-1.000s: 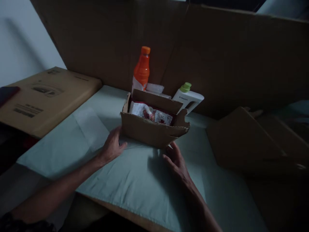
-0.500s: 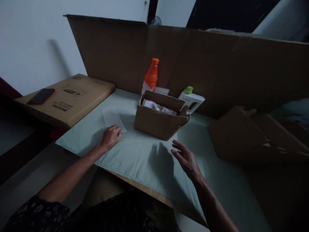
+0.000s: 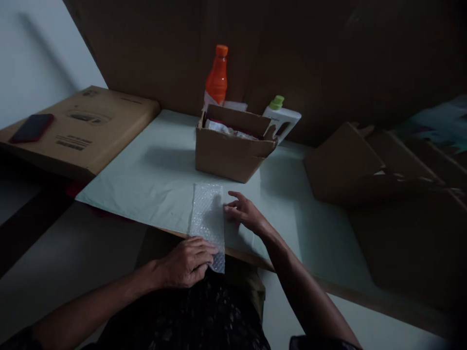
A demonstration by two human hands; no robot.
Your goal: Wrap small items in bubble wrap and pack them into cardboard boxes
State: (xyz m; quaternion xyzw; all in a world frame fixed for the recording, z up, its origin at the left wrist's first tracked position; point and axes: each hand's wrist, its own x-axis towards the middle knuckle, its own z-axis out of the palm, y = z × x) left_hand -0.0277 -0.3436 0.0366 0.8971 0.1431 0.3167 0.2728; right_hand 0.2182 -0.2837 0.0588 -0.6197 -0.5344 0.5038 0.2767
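Note:
A clear strip of bubble wrap (image 3: 207, 209) lies lengthwise near the front of the cloth-covered table, its near end hanging past the edge. Gripping that near end from the left is my left hand (image 3: 189, 260), fingers closed over the plastic. My right hand (image 3: 246, 211) hovers or rests just right of the strip, fingers apart and holding nothing; whether its fingertips touch the plastic I cannot tell. Behind the strip stands an open cardboard box (image 3: 229, 153) with white-and-red packets (image 3: 228, 129) inside, only their tops showing.
An orange bottle (image 3: 217, 80) and a white jug with a green cap (image 3: 280, 119) stand behind the box. On the left, a phone (image 3: 32, 128) lies on a flat carton (image 3: 105, 129). Larger open boxes (image 3: 339, 160) sit at the right. A cardboard panel (image 3: 310, 58) rises behind the table.
My left hand has brought the bubble wrap toward me and right, to the table's front edge. My right hand has shifted left beside it. The view has tilted down.

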